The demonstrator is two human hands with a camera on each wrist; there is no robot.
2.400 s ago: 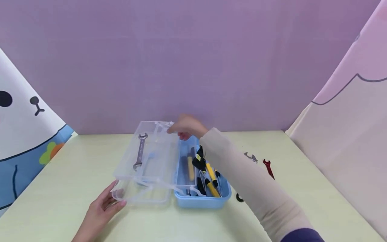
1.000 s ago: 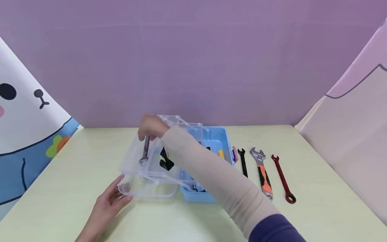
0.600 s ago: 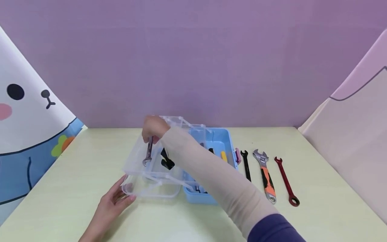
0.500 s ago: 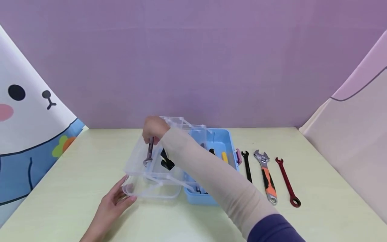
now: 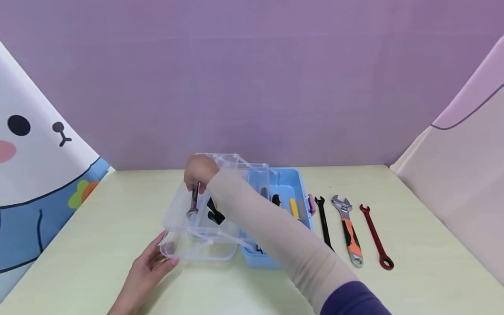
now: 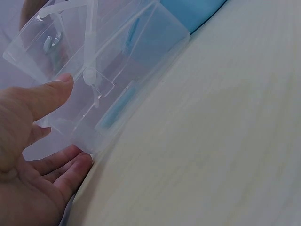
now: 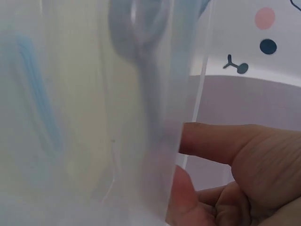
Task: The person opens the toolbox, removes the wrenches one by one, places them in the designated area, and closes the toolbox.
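The silver wrench [image 5: 193,201] hung in the clear tray [image 5: 179,210] of the opened toolbox, its long axis running near to far across the bench and tilted steeply, the far end raised in the right hand [image 5: 200,169] and the open jaw at the near end pointing down toward the tray floor. The grip of that hand was curled around the wrench's upper end, fingers and thumb pinching it; the right wrist view showed the wrench only as a grey blur behind the clear wall. The left hand [image 5: 147,270] lay at the near left corner of the clear lid [image 5: 204,251], its grip spread, thumb against the plastic wall and fingers under the edge. Just right of the tray sat the blue box [image 5: 295,183] with black and yellow handled tools inside. Further right on the bench [image 5: 413,271] lay a black wrench [image 5: 324,223], an adjustable wrench [image 5: 348,232] with an orange handle and a red wrench [image 5: 376,238], side by side, all lengthwise near to far
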